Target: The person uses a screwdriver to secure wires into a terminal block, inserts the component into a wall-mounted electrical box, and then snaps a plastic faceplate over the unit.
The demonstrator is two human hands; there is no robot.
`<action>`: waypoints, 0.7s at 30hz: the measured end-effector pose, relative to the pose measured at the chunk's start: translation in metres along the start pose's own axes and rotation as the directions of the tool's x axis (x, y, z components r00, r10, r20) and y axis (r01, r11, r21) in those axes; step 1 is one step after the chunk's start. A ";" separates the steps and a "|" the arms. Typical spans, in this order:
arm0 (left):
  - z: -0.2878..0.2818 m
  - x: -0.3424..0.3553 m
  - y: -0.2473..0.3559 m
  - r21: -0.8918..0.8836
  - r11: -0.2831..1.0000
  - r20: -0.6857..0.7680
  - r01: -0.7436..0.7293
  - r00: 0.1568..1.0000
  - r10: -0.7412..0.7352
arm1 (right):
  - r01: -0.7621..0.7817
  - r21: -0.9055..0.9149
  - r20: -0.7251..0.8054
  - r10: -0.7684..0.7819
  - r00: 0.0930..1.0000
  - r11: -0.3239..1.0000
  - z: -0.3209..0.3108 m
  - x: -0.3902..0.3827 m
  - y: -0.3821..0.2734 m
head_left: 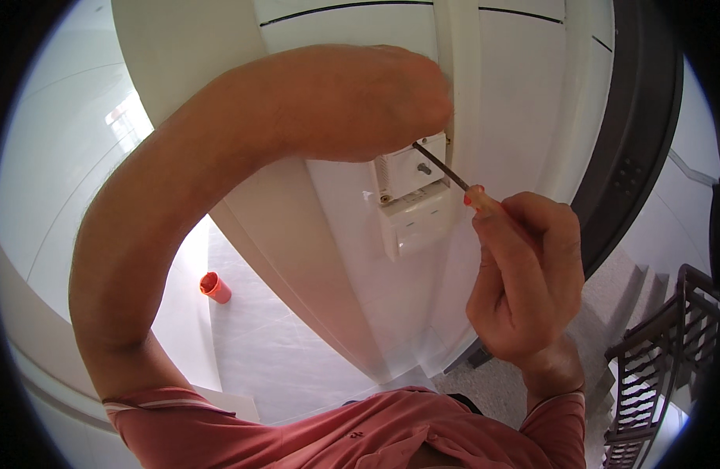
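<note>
My right hand is closed on the orange handle of a screwdriver, whose dark shaft runs up-left to the upper part of a white wall fixture with small screws or posts on it. Below that sits a white switch plate. My left arm curves up from the lower left, and my left hand is at the top of the fixture, partly covering it. The fingers of that hand are turned away, so I cannot see what, if anything, they hold.
A red cylindrical bin stands on the pale tiled floor through the opening at left. At right are a dark door frame and a stairway with a dark railing.
</note>
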State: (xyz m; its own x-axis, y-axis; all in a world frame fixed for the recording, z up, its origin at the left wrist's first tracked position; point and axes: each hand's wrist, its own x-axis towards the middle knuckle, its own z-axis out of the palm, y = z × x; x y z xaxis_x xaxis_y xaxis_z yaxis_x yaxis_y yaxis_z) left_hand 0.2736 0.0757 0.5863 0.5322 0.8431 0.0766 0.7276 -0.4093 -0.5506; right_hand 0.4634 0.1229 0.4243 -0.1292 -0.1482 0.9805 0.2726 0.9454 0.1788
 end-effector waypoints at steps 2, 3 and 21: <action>0.003 -0.005 0.000 0.031 0.999 -0.044 -0.009 0.999 0.011 | 0.010 0.000 -0.004 -0.010 1.000 1.000 0.000 0.001 -0.003; 0.005 -0.006 -0.001 0.028 1.000 -0.042 -0.008 0.999 0.009 | 0.005 0.003 0.005 -0.005 1.000 1.000 0.001 0.000 -0.002; 0.010 -0.005 -0.004 0.094 0.995 -0.049 -0.017 0.999 0.022 | -0.136 0.037 0.173 0.128 0.977 0.990 -0.008 0.004 -0.010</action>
State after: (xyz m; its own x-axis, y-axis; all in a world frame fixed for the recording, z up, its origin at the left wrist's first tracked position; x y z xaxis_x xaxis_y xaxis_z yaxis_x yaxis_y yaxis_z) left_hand 0.2635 0.0764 0.5794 0.5687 0.8158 0.1050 0.6745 -0.3894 -0.6273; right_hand 0.4681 0.1103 0.4270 -0.2561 0.0261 0.9663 0.2520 0.9669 0.0407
